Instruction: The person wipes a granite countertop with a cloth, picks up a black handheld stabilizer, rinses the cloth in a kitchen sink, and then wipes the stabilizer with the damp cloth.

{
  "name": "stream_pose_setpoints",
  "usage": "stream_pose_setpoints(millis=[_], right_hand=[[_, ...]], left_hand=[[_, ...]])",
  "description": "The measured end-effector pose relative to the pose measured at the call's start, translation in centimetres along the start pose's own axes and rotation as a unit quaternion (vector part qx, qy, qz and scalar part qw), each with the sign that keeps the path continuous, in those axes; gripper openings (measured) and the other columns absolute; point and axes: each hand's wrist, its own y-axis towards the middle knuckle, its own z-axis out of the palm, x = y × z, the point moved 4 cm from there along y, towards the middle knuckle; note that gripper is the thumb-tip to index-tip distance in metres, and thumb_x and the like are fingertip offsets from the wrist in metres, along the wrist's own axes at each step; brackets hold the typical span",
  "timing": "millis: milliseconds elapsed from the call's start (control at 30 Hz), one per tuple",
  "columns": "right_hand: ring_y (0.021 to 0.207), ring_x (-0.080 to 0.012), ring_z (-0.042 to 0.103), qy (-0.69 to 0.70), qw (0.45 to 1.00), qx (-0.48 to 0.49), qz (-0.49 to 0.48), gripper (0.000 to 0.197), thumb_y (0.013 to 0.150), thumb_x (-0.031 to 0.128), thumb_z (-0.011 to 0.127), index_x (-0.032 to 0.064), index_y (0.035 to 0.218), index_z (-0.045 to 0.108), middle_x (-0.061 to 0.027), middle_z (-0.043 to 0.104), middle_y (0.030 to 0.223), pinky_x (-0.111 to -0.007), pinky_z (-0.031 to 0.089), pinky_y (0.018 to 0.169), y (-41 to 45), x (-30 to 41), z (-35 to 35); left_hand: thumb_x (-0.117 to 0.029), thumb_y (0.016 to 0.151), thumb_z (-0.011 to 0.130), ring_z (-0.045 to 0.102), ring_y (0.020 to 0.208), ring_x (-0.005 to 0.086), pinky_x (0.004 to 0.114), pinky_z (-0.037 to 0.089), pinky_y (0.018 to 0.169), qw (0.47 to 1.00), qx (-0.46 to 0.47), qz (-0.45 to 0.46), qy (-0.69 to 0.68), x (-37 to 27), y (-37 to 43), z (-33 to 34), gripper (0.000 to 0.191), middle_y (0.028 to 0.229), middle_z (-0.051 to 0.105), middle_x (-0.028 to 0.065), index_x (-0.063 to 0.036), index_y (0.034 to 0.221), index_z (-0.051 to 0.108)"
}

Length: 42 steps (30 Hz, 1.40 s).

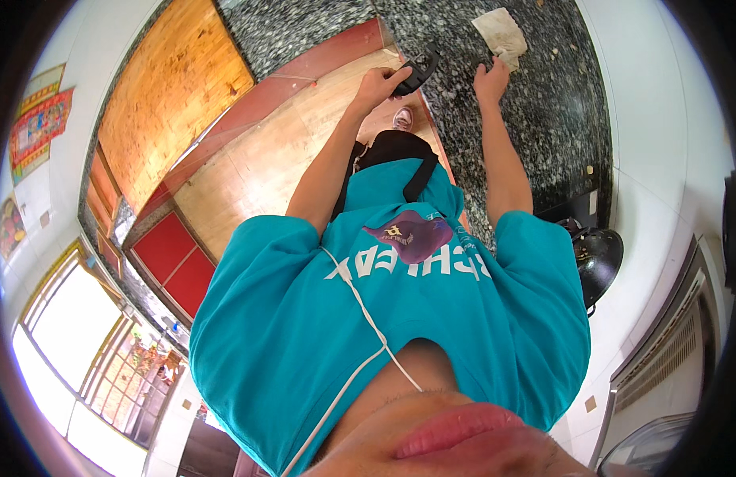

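My left hand point(380, 88) holds a black object with a curved arm point(420, 73), its thumb lying across the top. What the object is I cannot make out. It is above the edge of a speckled black stone countertop point(463, 149). Over that countertop, my right hand point(492, 82) has its fingers on the near end of a crumpled, stained off-white cloth point(500, 33). The far part of the cloth lies spread on the stone. Light-coloured crumbs dot the surface around it.
A black wok point(597, 265) stands on the right near a white tiled wall point(648, 155). A wooden board point(171, 89) covers part of the left counter. Red cabinet doors point(174, 256) are below it. A white cable point(365, 316) hangs over my shirt.
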Motion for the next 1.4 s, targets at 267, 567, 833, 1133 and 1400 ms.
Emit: stream_pose_setpoints(millis=[267, 567, 833, 1133, 1400], right_hand=[[0.108, -0.0362, 0.039, -0.164, 0.981, -0.106, 0.008, 0.039, 0.086, 0.014, 0.07, 0.0087, 0.122, 0.056, -0.0252, 0.039, 0.126, -0.049, 0.043, 0.087, 4.5, -2.2, -2.1], [0.085, -0.0281, 0.056, 0.111, 0.992, -0.045, 0.042, 0.021, 0.094, 0.016, 0.056, 0.0038, 0.112, 0.057, -0.0161, 0.056, 0.104, -0.045, 0.046, 0.076, 2.9, -1.1, -1.7], [0.064, -0.0128, 0.042, 0.411, 0.91, -0.014, -0.06, 0.025, 0.098, 0.026, 0.051, 0.004, 0.109, 0.053, -0.0045, 0.05, 0.08, -0.032, 0.037, 0.059, -0.4, 6.1, -2.7], [0.069, -0.01, 0.049, 0.485, 0.834, 0.192, -0.18, 0.018, 0.093, 0.013, 0.055, -0.0006, 0.104, 0.056, -0.0046, 0.057, 0.082, -0.027, 0.041, 0.062, -5.5, 20.8, 3.6], [0.07, -0.0087, 0.05, 0.389, 0.747, 0.409, -0.351, 0.013, 0.091, 0.009, 0.056, 0.0001, 0.1, 0.058, -0.003, 0.058, 0.081, -0.026, 0.042, 0.061, -20.9, 35.5, 12.4]], left_hand=[[-0.05, 0.085, 0.067, 0.057, 0.055, 0.0115, 0.028, 0.042, 0.05, 0.999, -0.012, -0.009, 0.045, -0.7, 2.5, 0.5, 0.056, 0.06, 0.061, 0.0066, 0.0057, 0.079, 0.07], [-0.049, 0.088, 0.064, 0.054, 0.056, 0.0092, 0.027, 0.039, 0.051, 0.999, 0.003, -0.026, 0.036, -0.1, 6.2, 0.6, 0.054, 0.064, 0.06, 0.0033, 0.0036, 0.081, 0.07], [-0.05, 0.093, 0.057, 0.062, 0.07, 0.014, 0.028, 0.05, 0.061, 0.981, 0.069, -0.029, -0.178, -0.1, 6.3, -1.9, 0.051, 0.084, 0.065, 0.008, 0.0003, 0.099, 0.064], [-0.046, 0.094, 0.057, 0.062, 0.07, 0.016, 0.028, 0.052, 0.062, 0.919, -0.221, -0.025, -0.326, 4.9, -4.5, -12.7, 0.055, 0.087, 0.065, 0.0124, 0.0077, 0.107, 0.06], [-0.047, 0.093, 0.058, 0.061, 0.062, 0.013, 0.024, 0.05, 0.057, 0.803, -0.448, 0.002, -0.392, 15.4, -20.5, -21.1, 0.051, 0.077, 0.065, 0.0083, 0.0034, 0.095, 0.065]])
